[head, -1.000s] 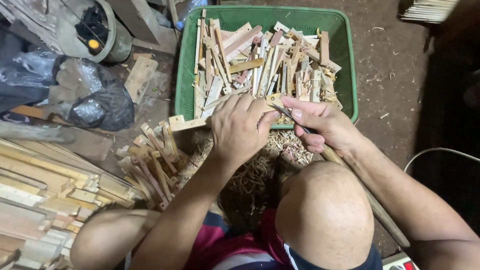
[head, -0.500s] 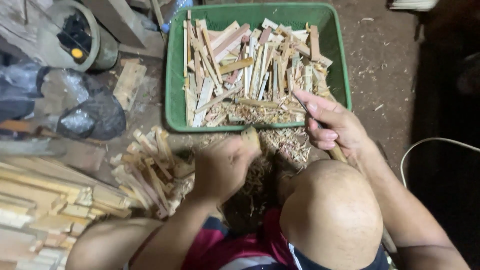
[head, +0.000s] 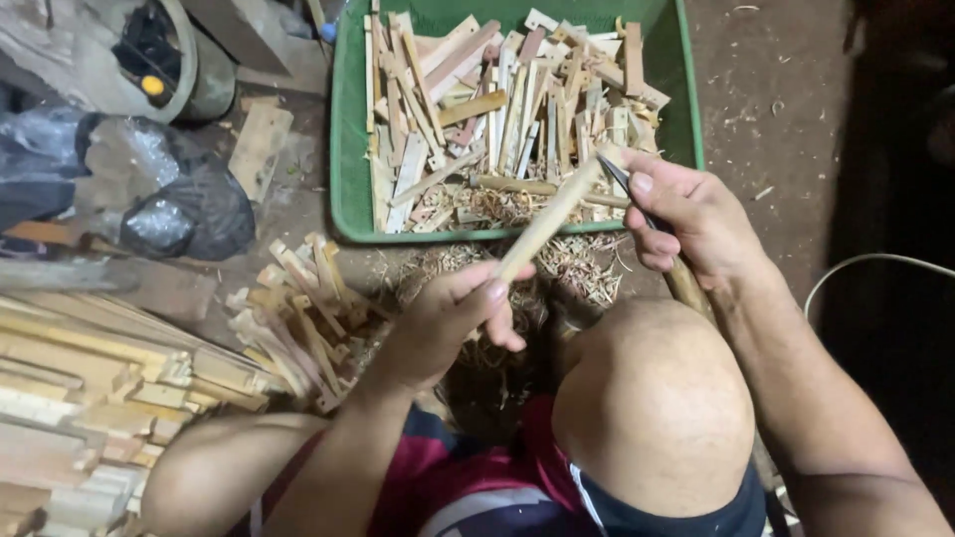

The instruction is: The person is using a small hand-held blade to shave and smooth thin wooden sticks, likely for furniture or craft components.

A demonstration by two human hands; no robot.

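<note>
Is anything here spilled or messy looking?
Yes. Wood shavings lie scattered on the dirt floor in front of the green tray, and short wood pieces sit in a loose, crooked heap beside the left hand.

Tub [head: 348,149] of sticks beyond knee [head: 652,398], stick pile [head: 298,308] left

From where I stand there is little of that kind here: no label, sign or screen shows anywhere. The only wrapping is a crumpled black plastic bag [head: 184,204] lying on the dirt floor [head: 766,109] at the far left, shiny and creased, with a greyish clear plastic sheet [head: 119,159] bunched against its upper side. Both sit left of the green tub [head: 343,149], apart from it.
</note>
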